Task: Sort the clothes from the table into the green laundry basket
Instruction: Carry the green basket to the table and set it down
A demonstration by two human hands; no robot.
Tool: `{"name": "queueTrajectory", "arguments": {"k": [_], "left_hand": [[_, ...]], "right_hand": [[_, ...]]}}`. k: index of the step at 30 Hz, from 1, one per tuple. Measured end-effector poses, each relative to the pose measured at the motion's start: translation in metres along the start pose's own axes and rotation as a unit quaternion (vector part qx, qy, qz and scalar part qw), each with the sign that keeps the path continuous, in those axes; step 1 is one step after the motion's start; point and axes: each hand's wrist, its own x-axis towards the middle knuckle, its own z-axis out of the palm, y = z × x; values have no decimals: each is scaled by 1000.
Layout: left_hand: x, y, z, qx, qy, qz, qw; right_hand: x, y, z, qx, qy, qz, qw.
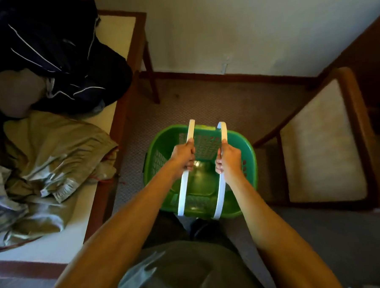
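Note:
A green laundry basket [249, 169] with perforated walls is in front of me over the carpet, and nothing lies inside it. Two white handles arch over it. My left hand [184, 158] grips the left white handle [182, 192], and my right hand [228, 161] grips the right white handle [220, 193]. On the table [82, 206] to my left lies a heap of clothes: a dark navy garment with white stripes [54, 54] at the back, a khaki garment [53, 151] in front of it, and a grey one [0, 193] at the left edge.
A wooden chair with a cream seat [321, 150] stands right of the basket. The wall and a brown skirting board [236, 75] lie beyond. Brown carpet [215, 103] covers the floor between table and chair.

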Motion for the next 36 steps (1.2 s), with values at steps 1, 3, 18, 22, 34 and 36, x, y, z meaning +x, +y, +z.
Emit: {"name": "queueTrajectory", "arguments": {"k": [1,3,18,22,34,36], "left_hand": [[12,14,1,-2,2,-2,1000],[41,41,3,-8,11,0,1000],[261,225,-22,3,1,-44,999],[307,258,-17,3,-16,-60,998],[419,306,13,-4,17,-89,996],[431,313,11,-2,22,-81,996]], "right_hand": [[13,-14,6,-6,-5,2,1000],[44,-41,19,-11,-17,-8,1000],[256,-194,119,-87,19,40,995],[306,-220,129,-82,18,53,995],[442,-257,132,-129,-22,50,990],[457,-259,132,-144,-25,33,989]]}}
